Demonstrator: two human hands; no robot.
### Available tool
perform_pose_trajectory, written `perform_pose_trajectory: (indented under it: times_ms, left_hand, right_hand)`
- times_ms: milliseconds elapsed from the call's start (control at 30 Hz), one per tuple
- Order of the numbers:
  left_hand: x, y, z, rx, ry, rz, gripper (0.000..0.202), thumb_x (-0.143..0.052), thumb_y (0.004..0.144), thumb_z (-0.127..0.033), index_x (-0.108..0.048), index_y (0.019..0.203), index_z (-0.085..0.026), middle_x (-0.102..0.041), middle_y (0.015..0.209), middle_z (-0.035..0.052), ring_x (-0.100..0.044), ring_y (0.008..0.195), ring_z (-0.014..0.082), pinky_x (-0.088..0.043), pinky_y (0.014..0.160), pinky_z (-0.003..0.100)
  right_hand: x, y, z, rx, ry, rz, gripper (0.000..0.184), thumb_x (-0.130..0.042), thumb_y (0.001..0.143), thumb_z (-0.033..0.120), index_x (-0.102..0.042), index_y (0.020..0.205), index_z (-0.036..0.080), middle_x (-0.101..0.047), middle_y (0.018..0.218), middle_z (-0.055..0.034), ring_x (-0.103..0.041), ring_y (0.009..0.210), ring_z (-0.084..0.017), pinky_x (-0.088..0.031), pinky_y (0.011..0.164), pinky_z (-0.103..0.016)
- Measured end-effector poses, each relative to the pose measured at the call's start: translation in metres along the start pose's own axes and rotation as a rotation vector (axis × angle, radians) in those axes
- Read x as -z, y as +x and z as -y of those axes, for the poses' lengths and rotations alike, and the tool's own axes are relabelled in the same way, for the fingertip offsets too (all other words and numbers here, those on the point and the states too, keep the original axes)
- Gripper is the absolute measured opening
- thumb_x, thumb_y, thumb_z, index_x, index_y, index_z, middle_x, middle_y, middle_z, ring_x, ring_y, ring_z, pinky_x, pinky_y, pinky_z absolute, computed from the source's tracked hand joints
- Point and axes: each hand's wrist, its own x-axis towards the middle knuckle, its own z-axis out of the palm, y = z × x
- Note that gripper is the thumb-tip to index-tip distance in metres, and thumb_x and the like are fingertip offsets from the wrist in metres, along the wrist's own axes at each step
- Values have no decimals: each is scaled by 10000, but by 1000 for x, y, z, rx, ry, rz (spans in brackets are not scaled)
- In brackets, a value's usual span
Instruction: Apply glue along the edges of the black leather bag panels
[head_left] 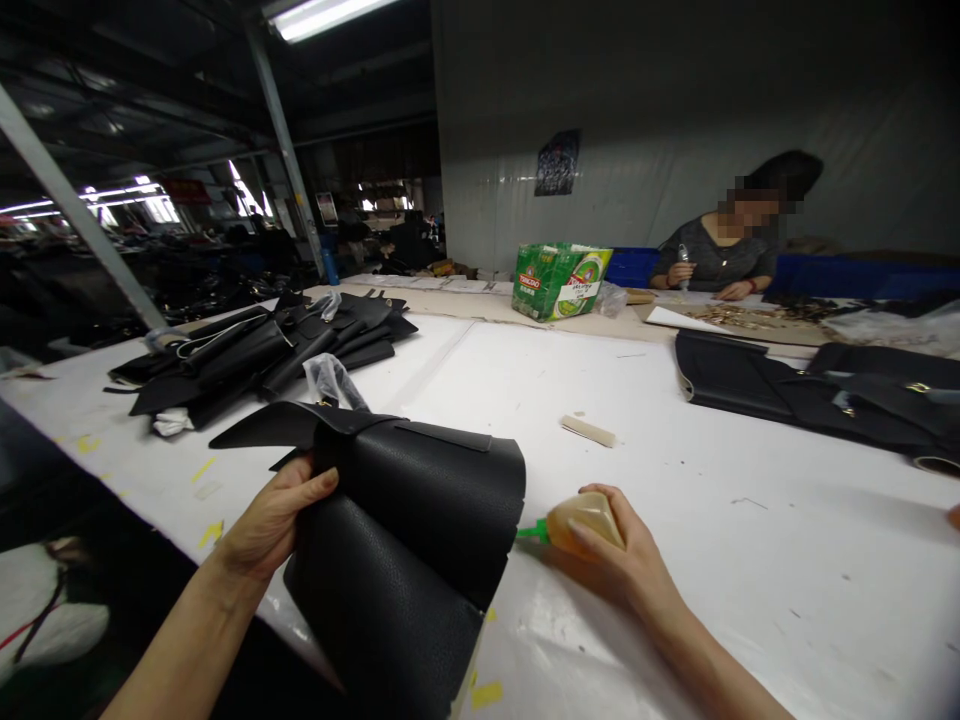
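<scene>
My left hand [274,520] grips the left edge of a curved black leather bag piece [420,520], thumb on top, holding it up over the near edge of the white table [675,520]. My right hand [615,560] is wrapped round a small amber glue bottle [581,518] with a green nozzle. The nozzle points left and nearly touches the leather's right edge.
A heap of black leather pieces [262,355] lies at the far left, more black pieces [810,395] at the right. A small beige block [589,431] lies mid-table. A green carton [559,280] stands at the back. A seated person [720,250] works at the far end.
</scene>
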Motion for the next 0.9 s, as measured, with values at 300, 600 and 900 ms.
perform_pose_trajectory:
  times_ms: [300, 600, 900]
  left_hand:
    - [2, 0, 1, -19, 10, -25, 357, -754, 688, -188, -718, 1044, -182, -756, 981, 100, -692, 921, 307, -561, 810, 356]
    - [0, -15, 8, -80, 23, -108, 412, -762, 684, -212, -686, 1089, -203, -761, 971, 66, -677, 961, 320, -556, 823, 371]
    - [11, -35, 23, -106, 13, -207, 549, -774, 668, -242, -637, 1200, -271, -758, 1016, 14, -664, 992, 316, -548, 843, 311]
  right_hand:
    - [-9, -35, 9, -104, 78, 138, 486, -648, 777, 549, -443, 1095, 243, -600, 801, 7, -570, 707, -230, -448, 614, -292]
    - [-17, -64, 10, -160, 52, 125, 534, -655, 751, 587, -433, 1104, 253, -611, 808, -3, -589, 704, -246, -464, 608, -304]
    - [-16, -83, 11, -152, 123, 248, 490, -643, 794, 543, -404, 1122, 269, -599, 812, 10, -561, 702, -222, -440, 609, -281]
